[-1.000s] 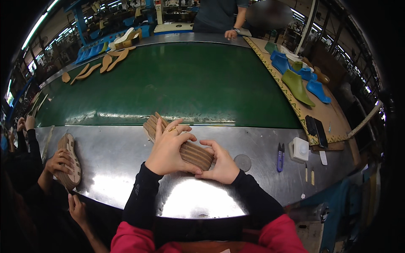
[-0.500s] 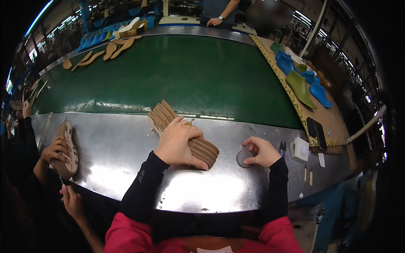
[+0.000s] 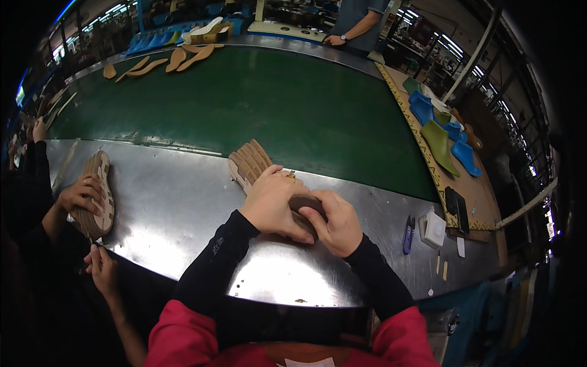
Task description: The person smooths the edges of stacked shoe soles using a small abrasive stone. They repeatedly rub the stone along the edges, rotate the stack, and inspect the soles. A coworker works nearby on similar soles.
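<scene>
A thick brown shoe sole point(image 3: 249, 161) with ridged sides lies slanted over the metal table in front of me. My left hand point(image 3: 271, 203) is wrapped over its middle, with the thumb along the near end. My right hand point(image 3: 338, 225) pinches a round, flat, dark brown pad point(image 3: 304, 200) between thumb and fingers. It holds that pad against or just over the sole's near end, close to my left thumb; whether they touch is hard to tell. My hands cover the sole's middle and part of its near end.
At the left, a co-worker's hand point(image 3: 87, 199) holds a similar sole point(image 3: 105, 194). A green belt point(image 3: 244, 98) runs beyond the metal table point(image 3: 165, 202). To the right are purple-handled snips point(image 3: 408, 236), a white box point(image 3: 433, 230) and blue and green shoe lasts point(image 3: 437, 145).
My right hand has lifted the round pad off the table and brought it left to the sole's near end. My left hand keeps its grip. The whole view has shifted slightly.
</scene>
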The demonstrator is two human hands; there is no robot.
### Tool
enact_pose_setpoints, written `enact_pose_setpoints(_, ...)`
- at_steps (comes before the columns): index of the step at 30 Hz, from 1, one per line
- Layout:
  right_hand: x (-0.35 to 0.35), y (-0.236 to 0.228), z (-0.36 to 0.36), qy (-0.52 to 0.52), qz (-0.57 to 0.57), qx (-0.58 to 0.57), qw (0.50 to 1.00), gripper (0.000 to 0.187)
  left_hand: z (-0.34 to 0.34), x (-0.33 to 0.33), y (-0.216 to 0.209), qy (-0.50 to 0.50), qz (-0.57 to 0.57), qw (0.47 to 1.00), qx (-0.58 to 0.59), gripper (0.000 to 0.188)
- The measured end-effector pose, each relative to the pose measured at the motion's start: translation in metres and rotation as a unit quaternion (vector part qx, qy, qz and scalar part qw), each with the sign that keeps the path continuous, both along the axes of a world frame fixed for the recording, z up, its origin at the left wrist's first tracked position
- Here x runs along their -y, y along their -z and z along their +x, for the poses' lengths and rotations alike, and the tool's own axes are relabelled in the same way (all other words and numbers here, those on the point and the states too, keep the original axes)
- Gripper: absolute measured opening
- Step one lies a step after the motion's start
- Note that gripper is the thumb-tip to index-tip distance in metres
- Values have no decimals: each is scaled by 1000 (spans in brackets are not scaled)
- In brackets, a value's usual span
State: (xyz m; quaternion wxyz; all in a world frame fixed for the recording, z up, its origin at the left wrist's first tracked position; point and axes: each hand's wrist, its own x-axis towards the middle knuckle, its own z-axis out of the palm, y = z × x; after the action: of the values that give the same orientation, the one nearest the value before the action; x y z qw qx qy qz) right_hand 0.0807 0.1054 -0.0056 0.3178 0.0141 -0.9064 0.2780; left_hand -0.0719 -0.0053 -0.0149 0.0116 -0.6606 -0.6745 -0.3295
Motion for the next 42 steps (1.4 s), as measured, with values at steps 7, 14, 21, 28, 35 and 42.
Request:
enact_pose_setpoints(7,-1,14,21,36,86,2,996,16,1,-1,0,-1,9,999,30,63)
enact_pose_setpoints(14,-4,35,70,79,82,74,991,15,1,-2,0,-10,-8,999,41,64)
enact_pose_setpoints(21,-5,-5,25,64,33,-32,997,15,2,-1,-5,-11,-15,999,35,61)
enact_pose_setpoints(28,1,8,21,49,92,-4,995,12,2,-1,-4,-9,-26,999,38,62)
enact_pose_setpoints(35,-8,4,63,64,143,178,971,14,1,-1,-2,-15,-24,998,47,64)
enact_pose_setpoints(42,1,-13,4,27,107,42,993,12,2,0,-6,-9,-39,998,46,61)
